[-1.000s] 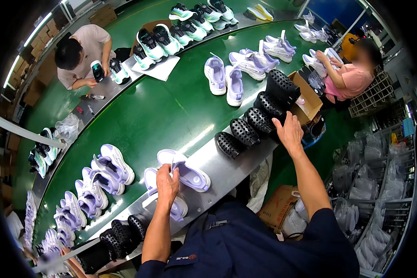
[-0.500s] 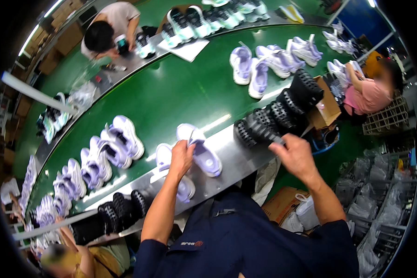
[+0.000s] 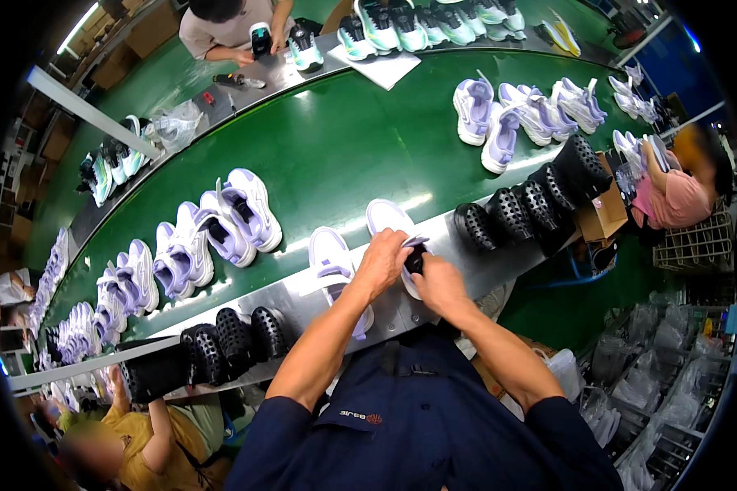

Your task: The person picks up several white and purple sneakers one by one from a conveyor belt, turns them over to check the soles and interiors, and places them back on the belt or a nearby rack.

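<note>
A white and lavender sneaker [image 3: 386, 214] lies on the metal ledge in front of me, toe pointing away. My left hand [image 3: 382, 263] is closed on its raised tongue. My right hand [image 3: 440, 285] grips a black shoe insert [image 3: 416, 261] at the sneaker's opening; the fingers and the shoe's walls hide most of it. Just left of my left hand rests a matching sneaker [image 3: 329, 247], its tongue lifted. Black perforated shoe inserts [image 3: 512, 214] stand in a row to the right, and more inserts [image 3: 234, 334] stand to the left.
A green conveyor belt [image 3: 336, 139] curves past the metal ledge [image 3: 303, 304], carrying white-lavender sneakers [image 3: 250, 211] left and right. A cardboard box [image 3: 604, 211] sits beyond the right inserts. Other people work across the belt and at both sides. A rack with plastic-wrapped things [image 3: 671, 368] stands at right.
My right hand has brought a black insert from the right-hand row to the sneaker's opening. My left hand stays at the tongue. The whole view has shifted.
</note>
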`<state>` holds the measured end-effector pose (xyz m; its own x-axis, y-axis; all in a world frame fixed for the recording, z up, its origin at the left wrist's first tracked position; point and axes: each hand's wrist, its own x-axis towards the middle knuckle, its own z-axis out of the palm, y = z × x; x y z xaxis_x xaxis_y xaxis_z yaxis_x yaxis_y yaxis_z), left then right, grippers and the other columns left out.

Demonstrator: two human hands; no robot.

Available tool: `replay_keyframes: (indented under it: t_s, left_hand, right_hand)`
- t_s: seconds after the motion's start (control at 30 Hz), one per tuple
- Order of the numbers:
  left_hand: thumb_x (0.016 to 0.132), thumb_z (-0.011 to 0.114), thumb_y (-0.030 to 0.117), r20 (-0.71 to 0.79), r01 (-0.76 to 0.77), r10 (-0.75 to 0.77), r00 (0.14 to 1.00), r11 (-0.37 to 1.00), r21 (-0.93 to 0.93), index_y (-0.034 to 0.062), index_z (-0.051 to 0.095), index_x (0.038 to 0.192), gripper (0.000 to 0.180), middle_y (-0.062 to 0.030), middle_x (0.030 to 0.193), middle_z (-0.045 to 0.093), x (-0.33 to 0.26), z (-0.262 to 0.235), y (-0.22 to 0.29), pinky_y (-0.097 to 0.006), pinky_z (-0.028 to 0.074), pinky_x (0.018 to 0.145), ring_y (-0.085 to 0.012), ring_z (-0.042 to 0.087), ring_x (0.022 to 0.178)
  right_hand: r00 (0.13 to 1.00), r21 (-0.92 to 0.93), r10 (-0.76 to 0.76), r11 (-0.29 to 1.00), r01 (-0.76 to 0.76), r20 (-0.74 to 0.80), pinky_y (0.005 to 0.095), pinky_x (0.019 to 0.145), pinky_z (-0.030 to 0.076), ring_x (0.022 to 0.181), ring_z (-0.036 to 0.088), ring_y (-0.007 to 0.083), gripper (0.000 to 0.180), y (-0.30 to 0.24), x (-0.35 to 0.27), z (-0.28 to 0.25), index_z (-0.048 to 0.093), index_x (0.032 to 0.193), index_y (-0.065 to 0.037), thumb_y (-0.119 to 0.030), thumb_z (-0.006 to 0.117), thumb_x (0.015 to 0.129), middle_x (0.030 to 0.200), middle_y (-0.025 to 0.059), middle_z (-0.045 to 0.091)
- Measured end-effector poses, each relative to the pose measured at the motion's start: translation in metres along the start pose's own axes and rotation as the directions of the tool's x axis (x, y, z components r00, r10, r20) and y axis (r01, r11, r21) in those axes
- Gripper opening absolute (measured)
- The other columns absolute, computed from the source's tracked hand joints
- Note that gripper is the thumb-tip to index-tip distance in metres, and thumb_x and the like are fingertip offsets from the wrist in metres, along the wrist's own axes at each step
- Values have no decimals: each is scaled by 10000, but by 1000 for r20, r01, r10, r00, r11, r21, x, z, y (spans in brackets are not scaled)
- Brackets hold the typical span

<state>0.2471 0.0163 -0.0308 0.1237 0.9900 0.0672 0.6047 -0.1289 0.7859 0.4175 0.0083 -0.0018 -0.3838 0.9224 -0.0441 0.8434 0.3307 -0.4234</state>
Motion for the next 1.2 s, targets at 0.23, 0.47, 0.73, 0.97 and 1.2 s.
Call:
replay_keyframes:
  t_s: [0.23,0.47,0.73,0.97,1.2]
  left_hand:
    - [751,731,97,-133,410,-436,890,893,-184,42,282,1504,878,-280,807,668,-19,33,33,-536,522,711,-466,671,798]
    - [835,719,156,-252,416,-407,878,909,-16,54,440,1382,623,-274,886,671,-41,21,44,-509,520,743,-444,662,843]
    - [827,695,151,-465,665,-629,624,739,-107,-28,568,1274,498,-262,1118,603,-166,-5,6,-503,479,909,-430,567,1090]
    - [908,621,132,-551,477,-469,690,867,-142,-18,620,1206,334,-218,973,581,-164,-7,32,-470,506,850,-423,592,897]
    - [928,596,80,-958,869,-127,256,464,171,20,639,1028,124,-162,943,592,-343,-172,2,-459,472,789,-360,577,895]
  right_hand:
    - [989,45,65,996,-71,136,522,778,521,891,660,449,332,33,19,3,576,1070,52,-162,684,839,971,276,664]
    - [999,-124,19,992,-13,47,514,727,553,802,689,418,319,35,46,31,629,1048,-8,-238,688,835,892,218,691]
    - [985,-62,-69,995,80,160,526,751,520,819,658,446,305,18,21,24,641,917,19,-275,694,851,899,242,672]
    - [932,-200,-11,976,89,361,516,745,526,815,668,455,415,4,6,-18,649,889,30,-370,741,828,864,263,691]
    - [859,262,-63,961,-84,507,374,614,523,627,654,250,268,-49,-18,-67,632,899,48,-198,732,866,709,176,671]
